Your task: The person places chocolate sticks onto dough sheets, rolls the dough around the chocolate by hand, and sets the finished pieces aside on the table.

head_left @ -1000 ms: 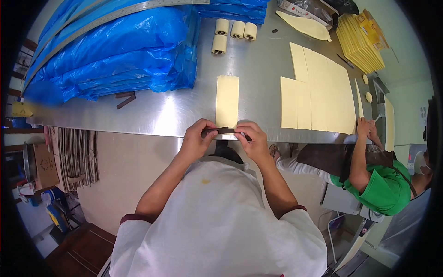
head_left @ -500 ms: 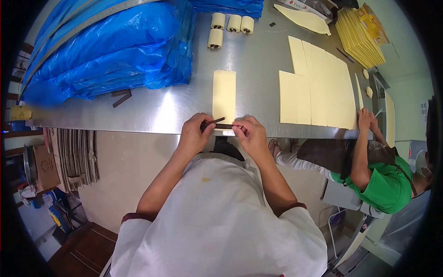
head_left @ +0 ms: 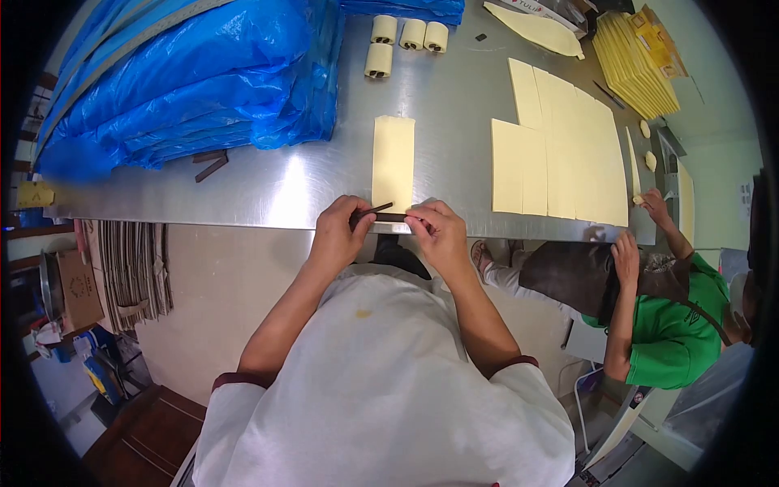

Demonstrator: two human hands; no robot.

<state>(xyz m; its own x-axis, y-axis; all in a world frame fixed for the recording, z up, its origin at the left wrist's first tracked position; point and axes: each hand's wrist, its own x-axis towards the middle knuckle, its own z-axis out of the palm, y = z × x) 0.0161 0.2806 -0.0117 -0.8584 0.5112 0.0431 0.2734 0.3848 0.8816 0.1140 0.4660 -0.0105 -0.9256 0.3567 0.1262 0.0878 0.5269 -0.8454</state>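
A pale rectangular strip of dough (head_left: 393,158) lies lengthwise in front of me, its near end at the table edge. Across that near end sits one dark brown chocolate stick (head_left: 391,217). My right hand (head_left: 436,231) pinches the right end of this stick between thumb and fingers. In my left hand (head_left: 342,227) a second chocolate stick (head_left: 378,209) is gripped, slanting up to the right over the dough. The left fingers are also at the first stick's left end; whether they press on it is hard to see.
Several rolled dough pieces (head_left: 412,35) stand at the back. Cut dough sheets (head_left: 560,154) lie to the right, a blue plastic-covered stack (head_left: 203,81) to the left, with loose chocolate sticks (head_left: 213,167) by it. A co-worker in green (head_left: 677,349) stands at the right end.
My hands stay almost in place at the dough's near end. The co-worker's hands have moved apart, one to the table edge, the other onto a narrow dough scrap.
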